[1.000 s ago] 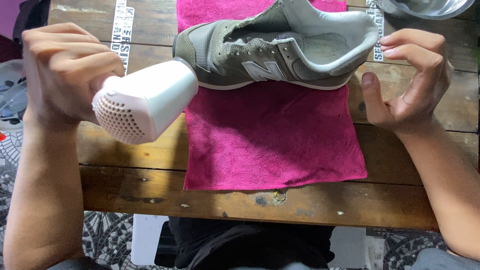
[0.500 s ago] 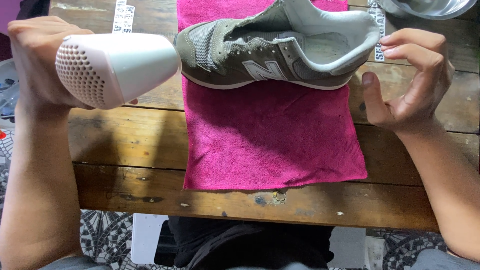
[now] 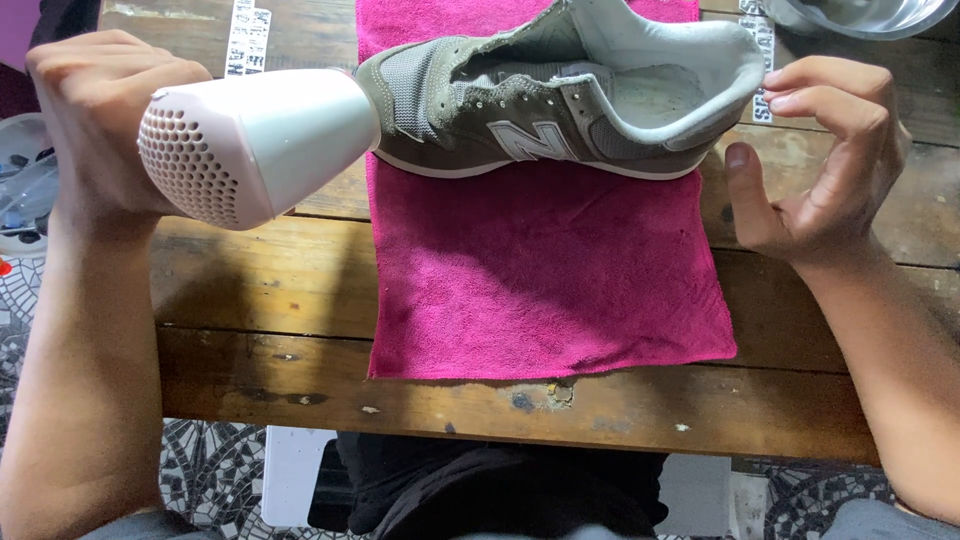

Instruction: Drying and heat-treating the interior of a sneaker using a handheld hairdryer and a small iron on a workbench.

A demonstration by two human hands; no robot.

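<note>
A grey sneaker (image 3: 560,105) with no laces lies on its side on a magenta towel (image 3: 540,270), toe to the left. My left hand (image 3: 95,120) grips a white hair dryer (image 3: 255,140), its perforated back facing me and its nozzle at the sneaker's toe. My right hand (image 3: 825,160) rests by the heel, fingertips touching the heel collar, thumb free.
The towel lies on a worn wooden table (image 3: 250,290), whose front edge runs across the lower view. A metal bowl (image 3: 860,15) stands at the back right. Patterned floor tiles (image 3: 215,470) and a round container (image 3: 25,180) show at left.
My left hand has swung the hair dryer up and level, its nozzle now at the sneaker's toe. My right hand and the sneaker have stayed put.
</note>
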